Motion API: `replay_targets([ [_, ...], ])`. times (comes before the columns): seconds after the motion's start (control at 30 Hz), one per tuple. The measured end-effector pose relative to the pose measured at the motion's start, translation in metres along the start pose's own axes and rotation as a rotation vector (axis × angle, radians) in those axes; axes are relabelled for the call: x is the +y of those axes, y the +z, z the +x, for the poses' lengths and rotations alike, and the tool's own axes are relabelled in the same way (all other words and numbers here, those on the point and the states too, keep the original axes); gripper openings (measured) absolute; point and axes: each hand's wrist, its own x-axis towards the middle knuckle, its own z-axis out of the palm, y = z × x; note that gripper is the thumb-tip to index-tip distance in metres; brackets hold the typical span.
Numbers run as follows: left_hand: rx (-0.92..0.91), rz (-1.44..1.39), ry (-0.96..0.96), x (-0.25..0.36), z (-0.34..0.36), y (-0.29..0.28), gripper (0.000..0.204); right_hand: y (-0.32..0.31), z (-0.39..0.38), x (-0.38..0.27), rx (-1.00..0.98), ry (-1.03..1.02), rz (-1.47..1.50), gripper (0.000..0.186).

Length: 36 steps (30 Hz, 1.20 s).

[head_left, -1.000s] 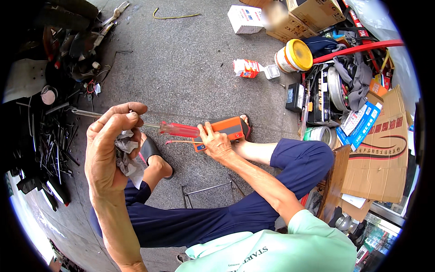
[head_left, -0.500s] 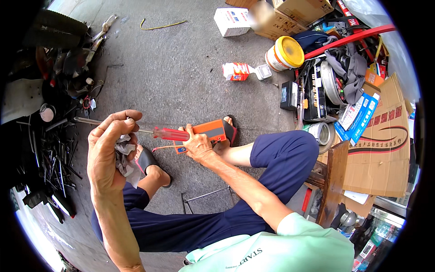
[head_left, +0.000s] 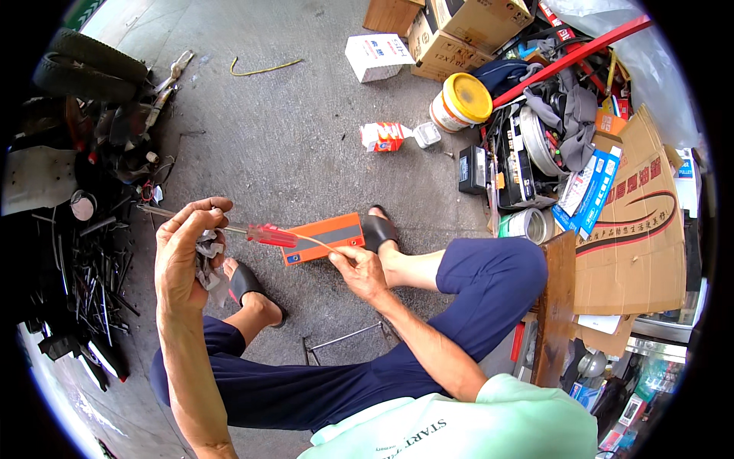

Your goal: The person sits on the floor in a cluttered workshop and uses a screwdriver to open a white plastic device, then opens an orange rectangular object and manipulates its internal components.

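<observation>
My left hand [head_left: 182, 256] is closed around the long metal shaft of a screwdriver with a clear red handle [head_left: 271, 235]; the handle points right. Crumpled greyish-white paper or cloth [head_left: 209, 249] is tucked in the same palm. My right hand [head_left: 361, 274] pinches a thin copper-coloured wire [head_left: 315, 243] by one end. Its other end reaches the butt of the screwdriver handle; whether it touches, I cannot tell. Beneath, on the ground between my feet, lies a flat orange case with a grey stripe [head_left: 327, 235].
Metal rods and dark parts [head_left: 92, 268] crowd the left, below stacked tyres [head_left: 92, 69]. At right stand a yellow-lidded bucket [head_left: 462, 98], a black battery-like block [head_left: 472, 170], cartons [head_left: 451, 50] and a flattened cardboard sheet [head_left: 631, 268]. A thin metal frame [head_left: 344, 336] sits beneath my legs.
My right hand has come away from the orange case and screwdriver handle, moving right and down with the wire. My left hand keeps the screwdriver, shifted slightly. The head view has moved a little.
</observation>
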Motion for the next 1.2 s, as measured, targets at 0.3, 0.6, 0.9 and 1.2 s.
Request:
replay_targets([
  [0.3, 0.022, -0.004, -0.001, -0.006, -0.008, -0.003, 0.024, -0.005, -0.051, 0.056, -0.165, 0.471, 0.175, 0.030],
  [0.6, -0.043, -0.022, -0.097, -0.034, -0.020, -0.003, 0.019, 0.014, -0.027, 0.095, -0.115, 0.269, -0.123, 0.029],
  [0.9, -0.038, -0.004, -0.144, -0.043, -0.029, -0.003, 0.019, 0.020, -0.024, 0.078, -0.172, 0.198, -0.037, 0.024],
  [1.2, -0.024, -0.007, -0.111, -0.036, -0.030, -0.006, 0.024, 0.011, -0.023, 0.068, -0.212, 0.227, 0.347, 0.021],
])
